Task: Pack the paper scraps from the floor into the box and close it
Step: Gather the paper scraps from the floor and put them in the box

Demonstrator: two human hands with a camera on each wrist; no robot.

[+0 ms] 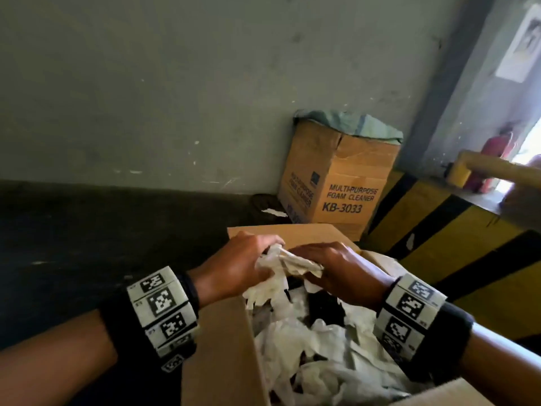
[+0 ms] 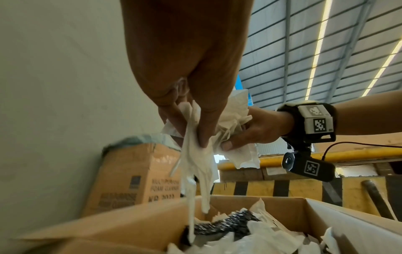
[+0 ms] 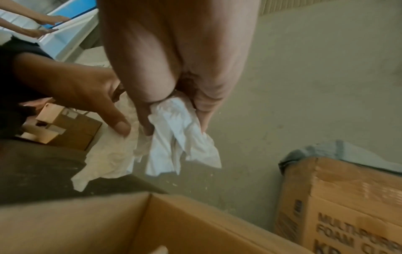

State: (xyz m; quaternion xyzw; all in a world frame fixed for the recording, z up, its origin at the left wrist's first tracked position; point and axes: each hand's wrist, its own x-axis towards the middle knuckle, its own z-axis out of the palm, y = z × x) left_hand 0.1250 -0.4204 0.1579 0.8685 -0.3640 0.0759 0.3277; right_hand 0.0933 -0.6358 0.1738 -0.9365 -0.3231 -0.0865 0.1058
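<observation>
An open cardboard box [image 1: 222,341] stands in front of me, its flaps up, with several crumpled white paper scraps [image 1: 307,347] and some dark material inside. Both hands hover over its far end. My left hand [image 1: 237,268] and right hand [image 1: 336,271] together grip one bunch of white paper scraps [image 1: 281,268]. In the left wrist view the left hand [image 2: 191,123] pinches paper scraps [image 2: 195,163] that hang down into the box [image 2: 130,221]. In the right wrist view the right hand [image 3: 174,120] grips a wad of scraps [image 3: 180,146] above the box flap [image 3: 108,223].
A second carton marked "Multi-purpose foam cleaner" [image 1: 336,183] stands against the grey wall behind. A yellow-and-black striped barrier [image 1: 456,230] runs along the right. One torn scrap [image 1: 273,212] lies on the dark floor near that carton.
</observation>
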